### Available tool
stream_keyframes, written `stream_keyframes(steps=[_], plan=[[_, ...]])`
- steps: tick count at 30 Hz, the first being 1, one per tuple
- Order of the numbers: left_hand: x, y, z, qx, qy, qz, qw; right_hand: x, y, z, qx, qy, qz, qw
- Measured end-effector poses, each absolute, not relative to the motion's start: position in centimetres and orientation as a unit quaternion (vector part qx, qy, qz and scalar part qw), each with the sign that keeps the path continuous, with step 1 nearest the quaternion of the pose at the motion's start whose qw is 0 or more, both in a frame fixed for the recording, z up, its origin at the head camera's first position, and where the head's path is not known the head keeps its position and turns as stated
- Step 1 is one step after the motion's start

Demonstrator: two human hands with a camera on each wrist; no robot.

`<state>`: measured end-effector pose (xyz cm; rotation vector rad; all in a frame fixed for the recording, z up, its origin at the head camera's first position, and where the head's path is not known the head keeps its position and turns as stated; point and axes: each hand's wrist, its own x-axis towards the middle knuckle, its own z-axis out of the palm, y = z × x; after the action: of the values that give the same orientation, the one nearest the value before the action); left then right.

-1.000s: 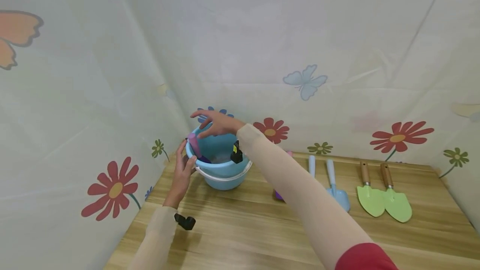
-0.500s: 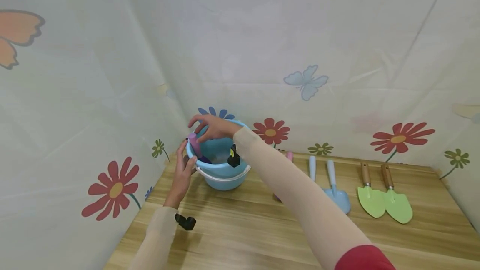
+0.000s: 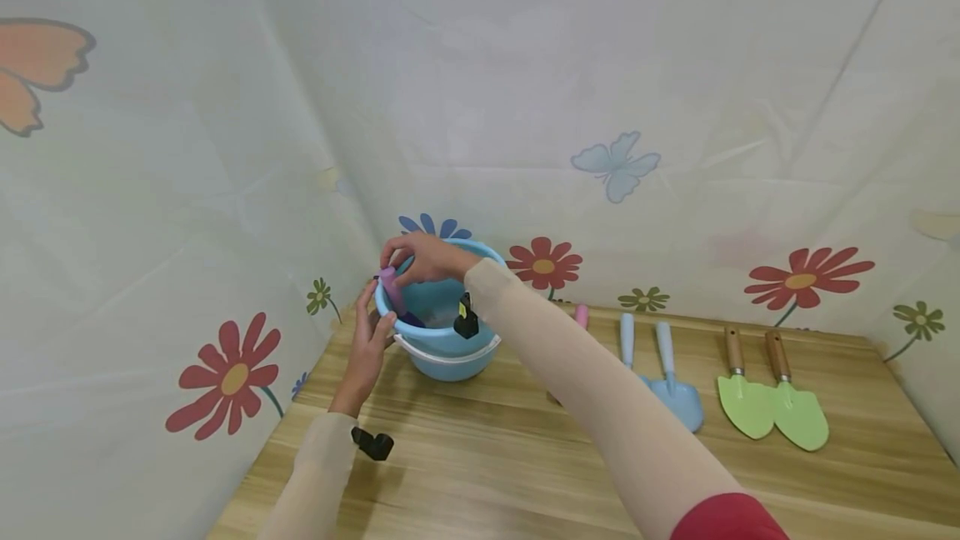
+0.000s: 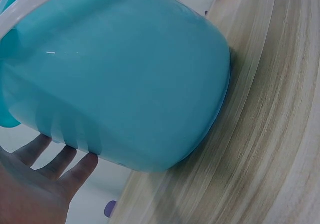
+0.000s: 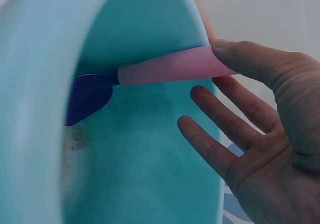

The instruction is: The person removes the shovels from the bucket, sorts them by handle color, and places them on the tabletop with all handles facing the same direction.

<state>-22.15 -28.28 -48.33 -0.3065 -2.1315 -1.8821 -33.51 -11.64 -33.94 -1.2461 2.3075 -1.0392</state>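
A light blue bucket (image 3: pixel 447 367) with a white handle stands on the wooden table. My left hand (image 3: pixel 366 348) holds its left side, thumb at the rim; in the left wrist view several fingertips press against the outer wall. Inside the bucket leans a trowel (image 5: pixel 170 67) with a pink handle and a dark purple blade, its blade down at the bottom. My right hand (image 5: pixel 265 119) reaches over the bucket and pinches the handle's top end between thumb and index finger. Its other fingers are spread away from the handle.
Right of the bucket on the table (image 3: pixel 465 457) lie another pink handle (image 3: pixel 581 315), partly behind my right arm, two light blue shovels (image 3: pixel 678 402), and two green trowels (image 3: pixel 798 419) with wooden handles. A flowered curtain (image 3: pixel 480 107) hangs behind and at the left.
My right hand has come down and left onto the trowel's handle, and its thumb and index finger have closed on the top end. The left hand stays on the bucket.
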Motion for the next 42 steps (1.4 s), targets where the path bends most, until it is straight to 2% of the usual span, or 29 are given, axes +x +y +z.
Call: stream_keyframes(steps=[28,42], plan=[[-22.1,-28.1,-48.3,-0.102,-0.737,-0.654,0.138,-33.6,-11.5,-34.2,-0.413,0.808,-0.385,0.165],[-22.5,-28.0,-48.6,-0.103,-0.739,-0.652,0.137,-34.1,-10.2,-33.9,-0.402,0.826,-0.376,0.124]])
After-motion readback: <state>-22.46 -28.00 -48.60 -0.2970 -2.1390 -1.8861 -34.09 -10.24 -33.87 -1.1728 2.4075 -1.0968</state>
